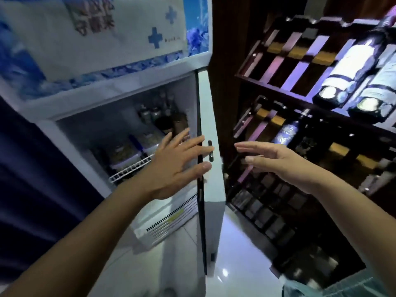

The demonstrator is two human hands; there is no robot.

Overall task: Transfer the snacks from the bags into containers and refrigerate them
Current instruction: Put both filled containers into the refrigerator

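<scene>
A small white fridge [120, 93] stands with its door [211, 179] swung open, edge-on toward me. On its wire shelf [128, 169] sit two clear lidded containers of snacks, one nearer [122, 152] and one behind it [147, 139], with dark bottles further back. My left hand [171, 166] is spread open in front of the shelf, its fingertips at the door's edge near the black handle [210, 151]. My right hand [276, 160] hovers open on the outer side of the door, apart from it, holding nothing.
A dark wooden wine rack [300, 86] with several bottles fills the right side, close to the open door. A dark blue surface [32, 179] borders the fridge on the left. Glossy floor tiles [235, 254] lie below.
</scene>
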